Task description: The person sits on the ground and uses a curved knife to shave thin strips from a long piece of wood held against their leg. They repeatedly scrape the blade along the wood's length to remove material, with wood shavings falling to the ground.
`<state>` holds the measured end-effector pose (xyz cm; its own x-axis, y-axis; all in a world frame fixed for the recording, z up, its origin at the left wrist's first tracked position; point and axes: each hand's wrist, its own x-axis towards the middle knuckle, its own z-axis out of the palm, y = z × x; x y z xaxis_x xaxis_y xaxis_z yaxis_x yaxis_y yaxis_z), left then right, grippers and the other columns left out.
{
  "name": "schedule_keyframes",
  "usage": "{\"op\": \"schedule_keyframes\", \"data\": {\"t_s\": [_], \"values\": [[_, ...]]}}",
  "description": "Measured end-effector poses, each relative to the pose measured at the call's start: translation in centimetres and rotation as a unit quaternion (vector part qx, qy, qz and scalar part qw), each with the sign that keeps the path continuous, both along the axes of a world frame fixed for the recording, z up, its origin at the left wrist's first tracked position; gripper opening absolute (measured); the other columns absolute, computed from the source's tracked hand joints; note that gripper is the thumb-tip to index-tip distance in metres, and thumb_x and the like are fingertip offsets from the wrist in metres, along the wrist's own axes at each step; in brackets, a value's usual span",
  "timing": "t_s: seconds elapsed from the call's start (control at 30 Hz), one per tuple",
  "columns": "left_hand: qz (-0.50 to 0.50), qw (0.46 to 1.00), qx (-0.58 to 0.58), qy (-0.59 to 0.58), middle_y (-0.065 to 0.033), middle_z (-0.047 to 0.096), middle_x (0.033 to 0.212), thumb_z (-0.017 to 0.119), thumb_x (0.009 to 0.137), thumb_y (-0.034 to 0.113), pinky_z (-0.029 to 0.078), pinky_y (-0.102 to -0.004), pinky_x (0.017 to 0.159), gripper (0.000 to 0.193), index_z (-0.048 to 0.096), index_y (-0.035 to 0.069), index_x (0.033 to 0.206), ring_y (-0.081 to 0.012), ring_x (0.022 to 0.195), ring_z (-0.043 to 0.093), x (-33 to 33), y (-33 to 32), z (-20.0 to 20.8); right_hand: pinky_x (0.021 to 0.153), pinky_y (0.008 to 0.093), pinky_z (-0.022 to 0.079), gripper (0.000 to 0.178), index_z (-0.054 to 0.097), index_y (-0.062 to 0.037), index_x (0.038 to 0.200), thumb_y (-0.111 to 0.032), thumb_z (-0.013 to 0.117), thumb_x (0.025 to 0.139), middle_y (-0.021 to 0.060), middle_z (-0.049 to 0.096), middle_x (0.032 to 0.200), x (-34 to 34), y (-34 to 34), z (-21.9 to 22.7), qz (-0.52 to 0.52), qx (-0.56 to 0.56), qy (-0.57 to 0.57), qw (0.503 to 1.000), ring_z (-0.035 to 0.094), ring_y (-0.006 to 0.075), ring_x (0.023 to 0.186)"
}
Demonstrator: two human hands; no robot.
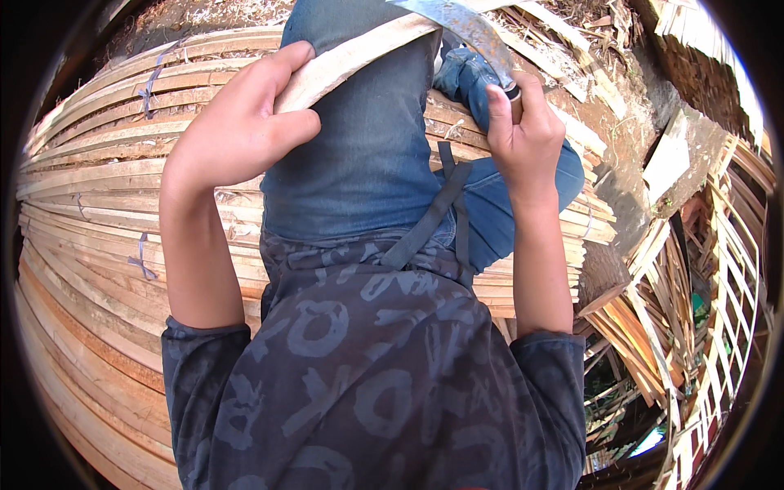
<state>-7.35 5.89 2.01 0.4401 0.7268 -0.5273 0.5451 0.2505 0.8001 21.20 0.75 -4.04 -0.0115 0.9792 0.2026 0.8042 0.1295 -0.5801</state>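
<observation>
My left hand (249, 118) is closed round the near end of a pale wooden strip (355, 61), with its thumb below and fingers above. The strip slants up to the right across my jeans-covered thigh (343, 171). In my right hand (527, 131) is the handle of a curved knife (478, 37), its broad blade rust-spotted. The blade arcs up and left from my fist and lies across the strip, near the top edge of the picture. Whether the blade cuts into the wood I cannot tell. The far end of the blade runs out of view.
Bundled wooden strips (90, 188) lie beneath me and to the left, bound with thin bluish ties (145, 94). Shavings and loose slats (563, 41) litter the ground ahead. At the right stand a wooden lattice (727, 327) and a cut log (603, 278). A dark strap (433, 212) crosses my lap.
</observation>
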Motion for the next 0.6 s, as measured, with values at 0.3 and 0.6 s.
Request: {"op": "schedule_keyframes", "data": {"t_s": [0.3, 0.6], "values": [[-0.022, 1.0, -0.008, 0.011, -0.001, 0.038, 0.072, 0.056, 0.074, 0.014, 0.034, -0.0285, 0.056, 0.032, 0.052, -0.001, 0.103, -0.0107, 0.066, 0.037, -0.9, 0.4, -0.1, 0.049, 0.0387, 0.045, 0.03, 0.061, -0.0017, 0.084, -0.029, 0.056, 0.096, 0.0132, 0.057, 0.051, 8.1, 4.9, -1.0, -0.179, -0.05, -0.083, 0.979, 0.059, 0.0322, 0.05], [-0.026, 0.994, -0.088, -0.053, 0.0026, 0.034, 0.074, 0.05, 0.07, 0.012, 0.03, -0.0232, 0.058, 0.027, 0.049, 0.003, 0.095, -0.0075, 0.067, 0.032, -1.7, 1.0, -0.5, 0.052, 0.0314, 0.045, 0.026, 0.052, 0.0009, 0.101, -0.017, 0.067, 0.091, 0.0105, 0.055, 0.06, -0.9, -2.8, -0.9, -0.119, -0.11, 0.13, 0.978, 0.055, 0.0164, 0.052]]}}
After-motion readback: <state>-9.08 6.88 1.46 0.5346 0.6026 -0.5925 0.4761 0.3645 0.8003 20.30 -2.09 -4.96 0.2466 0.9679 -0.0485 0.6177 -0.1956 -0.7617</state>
